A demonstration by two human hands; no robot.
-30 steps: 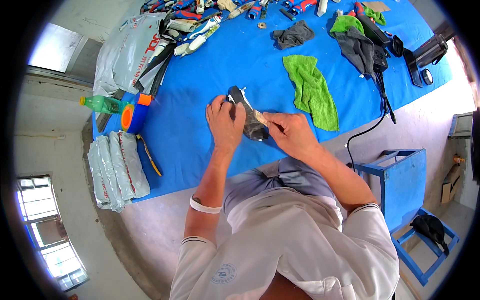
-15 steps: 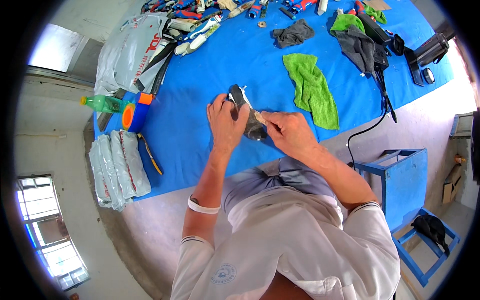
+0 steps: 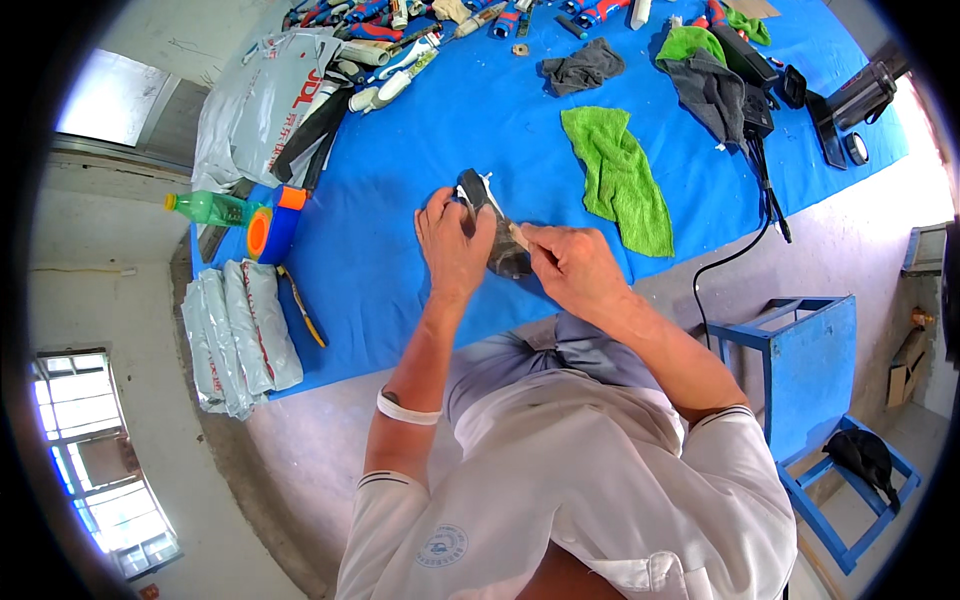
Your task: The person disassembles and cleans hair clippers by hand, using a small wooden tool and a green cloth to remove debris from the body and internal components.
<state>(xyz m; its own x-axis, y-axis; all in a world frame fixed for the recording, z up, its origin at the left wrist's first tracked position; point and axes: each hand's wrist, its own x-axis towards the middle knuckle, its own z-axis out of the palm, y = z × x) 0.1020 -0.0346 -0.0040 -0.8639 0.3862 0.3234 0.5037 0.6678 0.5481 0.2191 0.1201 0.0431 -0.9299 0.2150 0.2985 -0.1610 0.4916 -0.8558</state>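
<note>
Blue cloth (image 3: 370, 210) lies under both hands (image 3: 455, 255), pale wall (image 3: 110, 300) and window (image 3: 115, 515) at left.

To the left of the long green cloth (image 3: 628, 185), itself one piece: hands, two, a left hand (image 3: 453, 245) and a right hand (image 3: 580, 268); dark piece (image 3: 510, 262), one; tan strip (image 3: 518, 236), one; green bottle (image 3: 210, 208), one; blue-and-orange dispenser (image 3: 278, 226), one; folded grey packets (image 3: 250, 325), at least three. Just beyond it: small grey cloth (image 3: 583, 68), one. Beyond and left: heaped handled tools (image 3: 372, 30), overlapping, exact number indeterminable. Beyond and right: draped grey cloth (image 3: 708, 92), one.
</note>
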